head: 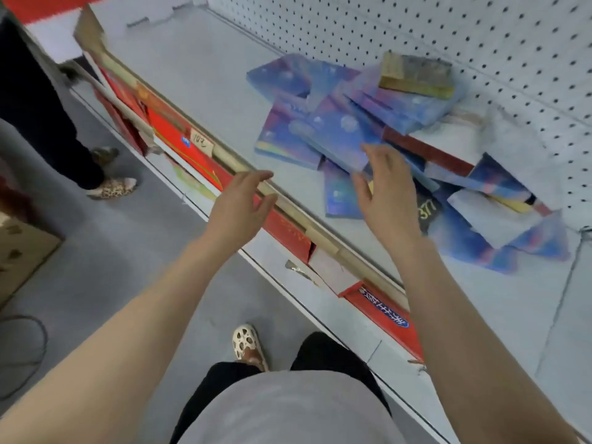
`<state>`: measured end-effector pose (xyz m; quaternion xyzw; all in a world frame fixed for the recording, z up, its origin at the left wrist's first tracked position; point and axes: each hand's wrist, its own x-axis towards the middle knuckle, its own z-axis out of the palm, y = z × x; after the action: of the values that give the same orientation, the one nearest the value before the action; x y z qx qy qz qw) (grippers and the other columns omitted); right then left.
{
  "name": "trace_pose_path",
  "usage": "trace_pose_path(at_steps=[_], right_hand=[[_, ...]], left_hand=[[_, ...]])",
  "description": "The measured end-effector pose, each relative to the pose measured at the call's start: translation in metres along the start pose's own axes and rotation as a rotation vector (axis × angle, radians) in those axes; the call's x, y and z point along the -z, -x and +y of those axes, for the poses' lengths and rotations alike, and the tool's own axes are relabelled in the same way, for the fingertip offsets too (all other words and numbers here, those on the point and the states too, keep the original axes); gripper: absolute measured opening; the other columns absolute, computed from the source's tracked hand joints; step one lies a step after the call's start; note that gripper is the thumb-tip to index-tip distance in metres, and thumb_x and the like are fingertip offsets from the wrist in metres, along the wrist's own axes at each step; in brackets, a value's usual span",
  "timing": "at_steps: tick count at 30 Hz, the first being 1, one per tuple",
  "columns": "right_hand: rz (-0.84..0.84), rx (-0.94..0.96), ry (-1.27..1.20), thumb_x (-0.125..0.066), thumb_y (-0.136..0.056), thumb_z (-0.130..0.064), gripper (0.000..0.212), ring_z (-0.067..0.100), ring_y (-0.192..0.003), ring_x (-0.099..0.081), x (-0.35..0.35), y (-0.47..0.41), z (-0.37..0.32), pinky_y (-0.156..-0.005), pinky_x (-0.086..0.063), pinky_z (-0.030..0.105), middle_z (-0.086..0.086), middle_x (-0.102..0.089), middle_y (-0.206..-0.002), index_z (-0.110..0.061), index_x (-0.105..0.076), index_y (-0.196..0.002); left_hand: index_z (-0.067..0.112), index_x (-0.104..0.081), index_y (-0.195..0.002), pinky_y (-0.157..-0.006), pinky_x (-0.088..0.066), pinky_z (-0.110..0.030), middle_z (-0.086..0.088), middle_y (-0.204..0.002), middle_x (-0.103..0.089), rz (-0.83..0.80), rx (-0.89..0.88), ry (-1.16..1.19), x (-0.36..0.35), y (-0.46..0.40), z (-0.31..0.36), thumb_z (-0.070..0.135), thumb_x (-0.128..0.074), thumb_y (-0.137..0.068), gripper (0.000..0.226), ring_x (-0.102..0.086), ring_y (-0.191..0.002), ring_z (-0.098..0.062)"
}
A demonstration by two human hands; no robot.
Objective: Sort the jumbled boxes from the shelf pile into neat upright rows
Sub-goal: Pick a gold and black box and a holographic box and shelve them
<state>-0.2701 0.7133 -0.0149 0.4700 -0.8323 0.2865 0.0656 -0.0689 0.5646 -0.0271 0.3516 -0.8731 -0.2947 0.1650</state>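
A jumbled pile of flat blue and purple boxes (339, 129) lies on the white shelf (198, 78), against the pegboard back. A gold box (416, 75) sits on top of the pile and a dark red box (426, 152) runs through its middle. My right hand (384, 190) reaches over the shelf's front with fingers spread, its fingertips at the near edge of one blue box; no grip shows. My left hand (240, 203) hovers over the shelf's front lip, fingers relaxed and empty.
A wooden strip (288, 203) runs along the shelf's front edge, with red boxes (179, 136) on the shelf below. The left part of the shelf is bare. Another person's leg and shoe (112, 187) stand on the grey floor at left. A cardboard box (22, 251) sits at far left.
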Motion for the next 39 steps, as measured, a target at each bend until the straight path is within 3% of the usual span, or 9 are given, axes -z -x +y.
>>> trace_pose_path(at_steps=[7, 11, 14, 21, 24, 27, 30, 35, 39], right_hand=[[0.167, -0.209, 0.303, -0.059, -0.09, -0.035, 0.061, 0.041, -0.132, -0.04, 0.02, -0.11, 0.034, -0.104, -0.038, 0.051, 0.022, -0.042, -0.145, -0.008, -0.042, -0.143], [-0.064, -0.362, 0.396, -0.045, -0.084, -0.073, 0.09, 0.046, -0.141, -0.027, 0.016, -0.143, 0.072, -0.109, -0.03, 0.056, 0.024, -0.031, -0.153, -0.012, -0.033, -0.15], [-0.114, -0.377, 0.364, -0.038, -0.078, -0.076, 0.092, 0.046, -0.138, -0.029, 0.014, -0.141, 0.082, -0.112, -0.029, 0.053, 0.02, -0.031, -0.154, -0.016, -0.038, -0.147], [0.057, -0.288, 0.292, -0.065, -0.085, -0.037, 0.046, 0.038, -0.117, -0.052, 0.017, -0.123, 0.074, -0.099, -0.038, 0.044, 0.012, -0.053, -0.135, -0.018, -0.058, -0.126], [0.086, -0.282, 0.14, -0.071, -0.082, -0.016, 0.043, 0.038, -0.119, -0.051, 0.024, -0.12, 0.073, -0.1, -0.043, 0.045, 0.015, -0.049, -0.138, -0.016, -0.06, -0.124], [0.093, -0.484, 0.051, -0.074, -0.084, -0.025, 0.064, 0.034, -0.132, -0.043, 0.027, -0.121, 0.07, -0.101, -0.041, 0.037, 0.015, -0.031, -0.153, -0.018, -0.046, -0.141], [0.112, -0.633, -0.03, -0.076, -0.081, -0.036, 0.081, 0.029, -0.125, -0.051, 0.025, -0.121, 0.063, -0.093, -0.042, 0.033, 0.01, -0.047, -0.144, -0.017, -0.033, -0.147], [0.177, -0.879, -0.393, -0.06, -0.085, -0.01, 0.078, 0.023, -0.112, -0.059, 0.027, -0.127, 0.058, -0.089, -0.054, 0.041, 0.004, -0.053, -0.135, -0.026, -0.023, -0.152], [0.37, -1.081, -0.502, -0.066, -0.09, -0.04, 0.069, 0.02, -0.118, -0.054, 0.029, -0.134, 0.056, -0.102, -0.045, 0.037, 0.005, -0.051, -0.136, -0.015, -0.036, -0.147]], left_hand=[[0.007, -0.052, -0.133, -0.097, -0.038, -0.035, -0.016, -0.13, -0.055, -0.122, -0.308, -0.072, 0.009, -0.135, 0.019, 0.023, -0.064, -0.09, 0.047, -0.053, -0.119, -0.033], [0.008, -0.047, -0.139, -0.102, -0.037, -0.039, -0.016, -0.135, -0.05, -0.176, -0.418, -0.089, -0.004, -0.191, 0.054, 0.028, -0.063, -0.091, 0.055, -0.049, -0.124, -0.034], [0.01, -0.042, -0.142, -0.103, -0.037, -0.041, -0.015, -0.142, -0.046, -0.212, -0.435, -0.092, -0.018, -0.222, 0.082, 0.035, -0.059, -0.092, 0.058, -0.046, -0.129, -0.032], [0.005, -0.039, -0.143, -0.103, -0.034, -0.035, -0.016, -0.144, -0.044, -0.321, -0.528, -0.06, -0.046, -0.27, 0.132, 0.035, -0.047, -0.1, 0.053, -0.045, -0.128, -0.032], [0.007, -0.053, -0.125, -0.087, -0.04, -0.036, -0.014, -0.119, -0.057, -0.443, -0.58, -0.106, -0.057, -0.279, 0.146, 0.041, -0.048, -0.098, 0.044, -0.053, -0.112, -0.033], [0.016, -0.055, -0.119, -0.081, -0.045, -0.034, -0.004, -0.106, -0.06, -0.501, -0.531, -0.03, -0.059, -0.281, 0.153, 0.05, -0.06, -0.088, 0.047, -0.058, -0.099, -0.023], [0.017, -0.044, -0.122, -0.084, -0.047, -0.034, 0.002, -0.109, -0.059, -0.531, -0.459, 0.08, -0.053, -0.28, 0.15, 0.047, -0.075, -0.077, 0.062, -0.058, -0.097, -0.017], [0.013, -0.043, -0.13, -0.072, -0.032, -0.022, 0.009, -0.107, -0.053, -0.316, -0.396, 0.233, -0.034, -0.282, 0.123, 0.028, -0.074, -0.082, 0.06, -0.05, -0.094, -0.009], [0.007, -0.046, -0.127, -0.082, -0.04, -0.027, 0.001, -0.107, -0.054, -0.21, -0.073, 0.483, -0.014, -0.299, 0.079, 0.026, -0.061, -0.092, 0.043, -0.055, -0.103, -0.02]])
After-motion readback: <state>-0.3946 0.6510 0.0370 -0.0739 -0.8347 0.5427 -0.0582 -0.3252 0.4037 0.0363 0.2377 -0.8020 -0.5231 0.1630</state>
